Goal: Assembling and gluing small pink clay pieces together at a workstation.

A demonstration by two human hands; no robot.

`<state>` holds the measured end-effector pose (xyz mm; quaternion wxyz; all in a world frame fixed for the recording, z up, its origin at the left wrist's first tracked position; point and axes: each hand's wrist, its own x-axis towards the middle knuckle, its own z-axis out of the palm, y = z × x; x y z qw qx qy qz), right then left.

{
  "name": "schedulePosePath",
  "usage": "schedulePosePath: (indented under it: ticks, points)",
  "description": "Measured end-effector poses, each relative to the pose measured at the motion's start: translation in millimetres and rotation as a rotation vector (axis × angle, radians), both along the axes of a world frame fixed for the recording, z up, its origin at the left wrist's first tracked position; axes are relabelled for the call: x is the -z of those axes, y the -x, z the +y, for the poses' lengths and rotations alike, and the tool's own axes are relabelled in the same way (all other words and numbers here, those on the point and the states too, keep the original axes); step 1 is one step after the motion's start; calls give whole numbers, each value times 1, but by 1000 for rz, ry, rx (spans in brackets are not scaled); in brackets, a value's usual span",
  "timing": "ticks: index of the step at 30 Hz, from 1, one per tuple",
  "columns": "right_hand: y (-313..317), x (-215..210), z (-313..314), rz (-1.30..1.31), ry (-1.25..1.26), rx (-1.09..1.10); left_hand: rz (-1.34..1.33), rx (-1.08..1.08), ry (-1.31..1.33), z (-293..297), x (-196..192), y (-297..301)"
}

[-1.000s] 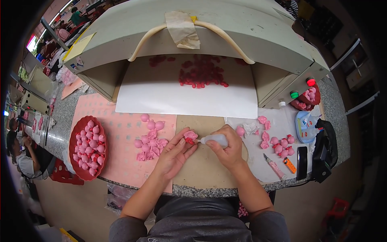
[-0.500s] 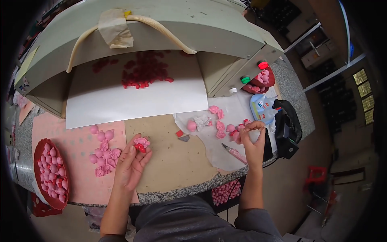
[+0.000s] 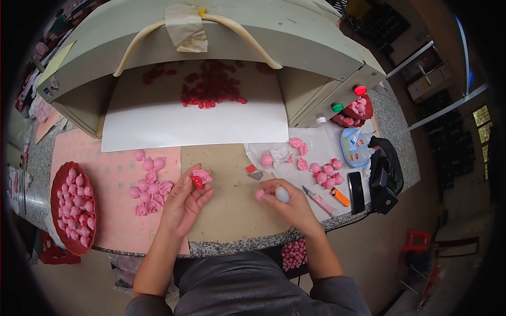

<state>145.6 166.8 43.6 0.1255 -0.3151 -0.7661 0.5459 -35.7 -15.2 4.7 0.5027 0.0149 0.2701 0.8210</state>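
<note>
Over the brown sheet, my left hand (image 3: 184,205) pinches a pink ruffled piece (image 3: 202,176) with a glossy red part (image 3: 197,182) attached. My right hand (image 3: 290,205) is closed to its right, a short gap away. Out of its curled fingers shows a white rounded end (image 3: 282,195), perhaps of a small bottle, and at the fingertips is a small pink rounded piece (image 3: 260,195). Beside my left hand, pink balls and ruffled pieces (image 3: 152,189) lie on the pink sheet (image 3: 116,216). A cluster of pink balls with red parts (image 3: 326,174) rests beyond my right hand.
A grey box-like machine (image 3: 253,47) with red and green buttons stands at the back, red pieces (image 3: 211,87) inside on white sheet. Far left is a red basket (image 3: 56,184) of pink balls. At right lie a cutter (image 3: 320,201), an orange lighter (image 3: 340,197) and a phone (image 3: 356,192).
My right hand has come left from the pink ball cluster toward my left hand, now showing a white rounded end and a pink piece. My left hand keeps its hold. The view has shifted.
</note>
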Motion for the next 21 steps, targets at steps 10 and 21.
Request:
schedulePosePath:
  ticks: [10,21]
  points:
    - [11,12,-1,24,-350,-245,15,40,32,1,-1,-1]
    - [26,14,-7,20,-422,-294,7,168,60,0,2,-8]
